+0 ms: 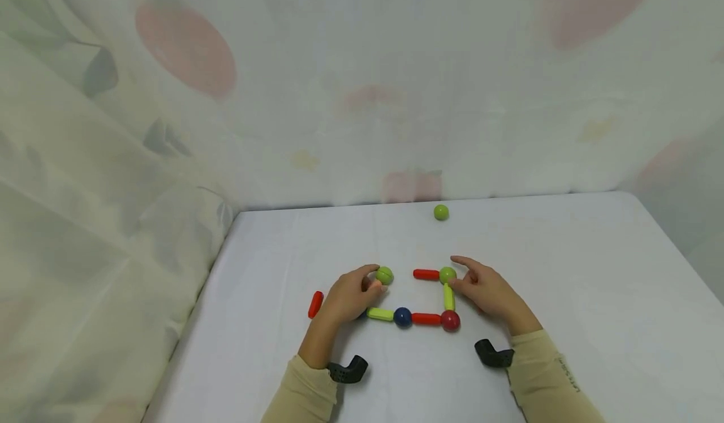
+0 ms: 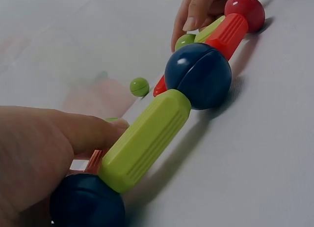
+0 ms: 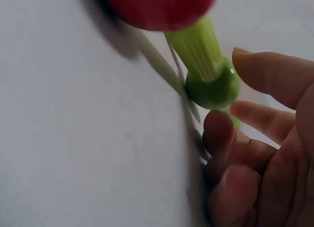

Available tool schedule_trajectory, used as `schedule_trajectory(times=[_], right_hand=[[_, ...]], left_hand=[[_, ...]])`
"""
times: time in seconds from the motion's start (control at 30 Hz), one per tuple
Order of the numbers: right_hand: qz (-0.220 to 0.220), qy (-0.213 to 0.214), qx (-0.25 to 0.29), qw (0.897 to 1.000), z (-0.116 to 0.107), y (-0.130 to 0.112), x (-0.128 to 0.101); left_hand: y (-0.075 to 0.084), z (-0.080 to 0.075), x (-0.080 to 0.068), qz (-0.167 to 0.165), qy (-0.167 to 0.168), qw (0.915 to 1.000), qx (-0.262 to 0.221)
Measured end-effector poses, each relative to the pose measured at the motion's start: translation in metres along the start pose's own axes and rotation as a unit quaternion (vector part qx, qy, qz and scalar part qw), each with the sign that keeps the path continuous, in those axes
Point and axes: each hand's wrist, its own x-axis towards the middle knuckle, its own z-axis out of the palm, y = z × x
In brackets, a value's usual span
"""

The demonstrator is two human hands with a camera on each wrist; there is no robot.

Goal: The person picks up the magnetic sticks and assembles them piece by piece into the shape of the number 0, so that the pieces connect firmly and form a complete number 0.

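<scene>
My left hand (image 1: 349, 293) pinches a green ball (image 1: 385, 276), index fingertip at its top edge and thumb at its lower edge. Beneath that hand a red rod (image 2: 93, 162) rises behind a dark blue ball (image 2: 87, 201), mostly hidden. From there a yellow-green rod (image 1: 380, 314), a second blue ball (image 1: 403, 317), a red rod (image 1: 426, 318) and a red ball (image 1: 450, 320) form a row. A yellow-green rod (image 1: 449, 297) joins the red ball to another green ball (image 1: 447, 275), which carries a red rod (image 1: 426, 274). Around this ball, my right hand (image 1: 491, 290) holds its fingers spread, thumb beside it.
A loose green ball (image 1: 441, 212) lies near the far edge of the white table (image 1: 565, 253). Left of my left hand is a loose red rod (image 1: 315, 304). Patterned cloth (image 1: 351, 146) hangs behind the table. Black wrist mounts (image 1: 494, 354) sit at both sleeves.
</scene>
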Motion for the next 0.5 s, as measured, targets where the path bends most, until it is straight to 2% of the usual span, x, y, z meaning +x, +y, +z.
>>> schedule_trajectory(times=[0.17,0.33,0.5], right_hand=[[-0.004,0.011,-0.043,0.999,0.0035,-0.0044,-0.0006],[-0.003,0.009,-0.040,0.999,0.0042,-0.0032,0.0004],[0.006,-0.012,-0.034,0.999,0.0042,-0.0021,-0.0005]], left_hand=[[-0.0001,0.0020,0.0010,0.012,0.000,0.9999,-0.004],[0.0002,0.0030,0.0027,-0.007,0.031,0.9995,-0.007],[0.0003,0.0037,0.0043,-0.035,0.077,0.9964,-0.005]])
